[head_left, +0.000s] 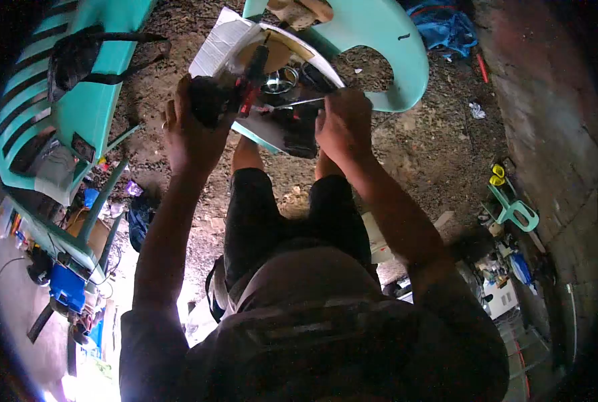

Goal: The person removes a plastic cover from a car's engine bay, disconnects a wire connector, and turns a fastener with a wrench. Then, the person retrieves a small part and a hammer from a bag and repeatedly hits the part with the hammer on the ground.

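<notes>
My left hand [195, 137] is wrapped round a red and black power tool [250, 80], which looks like a cordless drill. Its dark bulky end sits against my fingers, and a thin bit points away from me. Closed near its right side, my right hand [346, 124] grips a thin metal rod [300, 103] that points left towards the tool. Both hands are above a white-edged open box [225, 41] in front of my knees. Inside it lie a shiny round metal part [280, 80] and several dark items too shadowed to name.
A green plastic chair [406, 63] stands beyond the box. Another green chair [104, 100] at left carries a black bag [74, 63]. Blue netting [446, 28] lies at the far right by the wall [547, 134]. Clutter and a small green stool [516, 213] are on the right.
</notes>
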The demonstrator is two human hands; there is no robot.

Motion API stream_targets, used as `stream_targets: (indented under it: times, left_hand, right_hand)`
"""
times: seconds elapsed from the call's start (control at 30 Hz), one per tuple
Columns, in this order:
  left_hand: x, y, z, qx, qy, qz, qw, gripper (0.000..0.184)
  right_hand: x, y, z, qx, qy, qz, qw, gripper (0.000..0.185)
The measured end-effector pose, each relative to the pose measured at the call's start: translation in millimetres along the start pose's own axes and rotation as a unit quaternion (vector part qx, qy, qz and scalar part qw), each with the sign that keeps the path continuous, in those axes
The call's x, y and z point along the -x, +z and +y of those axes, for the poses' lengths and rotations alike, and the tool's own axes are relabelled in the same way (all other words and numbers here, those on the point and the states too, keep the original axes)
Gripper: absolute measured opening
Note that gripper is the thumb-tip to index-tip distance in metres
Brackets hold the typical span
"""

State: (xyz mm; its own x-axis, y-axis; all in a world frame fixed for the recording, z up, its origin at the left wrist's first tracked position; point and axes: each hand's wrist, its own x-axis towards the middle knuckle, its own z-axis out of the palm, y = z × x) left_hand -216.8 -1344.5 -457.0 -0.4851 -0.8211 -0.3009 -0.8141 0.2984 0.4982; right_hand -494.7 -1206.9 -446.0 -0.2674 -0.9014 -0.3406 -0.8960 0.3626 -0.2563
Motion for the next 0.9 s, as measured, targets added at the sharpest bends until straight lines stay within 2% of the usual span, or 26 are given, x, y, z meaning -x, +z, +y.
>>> stream_targets:
  times: [0.03,0.17,0.2,0.23,0.3,0.33,0.37,0.43,0.47,0.53,0.6,0.7,0.77,0.8,0.9]
  left_hand:
    - [-3,9,-4,-0.006,-0.002,0.006,1.000,0.097]
    - [-17,41,-16,-0.023,-0.001,0.020,1.000,0.097]
    - [-19,45,-17,-0.025,-0.002,0.022,0.999,0.097]
    - [-20,49,-20,-0.027,-0.002,0.024,0.999,0.097]
    - [-21,53,-23,-0.027,-0.001,0.028,0.999,0.097]
    - [-21,54,-26,-0.027,0.000,0.029,0.999,0.097]
    - [-22,54,-30,-0.025,0.001,0.030,0.999,0.097]
    - [-24,53,-40,-0.021,0.005,0.028,0.999,0.097]
    - [-26,53,-45,-0.018,0.008,0.028,0.999,0.097]
    - [-29,49,-53,-0.016,0.008,0.027,0.999,0.097]
    - [-29,46,-60,-0.014,0.009,0.026,1.000,0.097]
    - [-28,45,-65,-0.009,0.008,0.025,1.000,0.098]
    - [-28,45,-66,-0.008,0.009,0.024,1.000,0.098]
    - [-28,46,-66,-0.007,0.009,0.024,1.000,0.098]
    - [-26,45,-69,-0.003,0.005,0.026,1.000,0.098]
  right_hand:
    - [-8,7,-1,0.000,-0.026,-0.047,0.999,0.029]
    - [-61,76,0,-0.089,-0.082,-0.020,0.992,0.026]
    - [-81,76,1,-0.081,0.029,-0.158,0.984,0.029]
    - [-97,78,-1,-0.071,0.140,-0.293,0.943,0.033]
    - [-111,100,11,-0.075,0.177,-0.312,0.930,0.036]
    - [-114,122,14,-0.049,0.164,-0.264,0.949,0.036]
    - [-116,121,8,-0.049,0.163,-0.269,0.948,0.036]
    - [-115,106,-6,-0.049,0.248,-0.302,0.919,0.037]
    - [-113,113,-6,-0.045,0.279,-0.268,0.921,0.037]
    - [-112,144,6,-0.026,0.270,-0.242,0.932,0.037]
    - [-112,142,2,-0.009,0.262,-0.219,0.940,0.037]
    - [-113,140,-2,-0.031,0.315,-0.207,0.926,0.040]
    - [-119,134,2,-0.009,0.329,-0.235,0.914,0.044]
    - [-124,125,7,-0.020,0.303,-0.313,0.900,0.044]
    - [-136,128,7,0.066,0.266,-0.340,0.900,0.047]
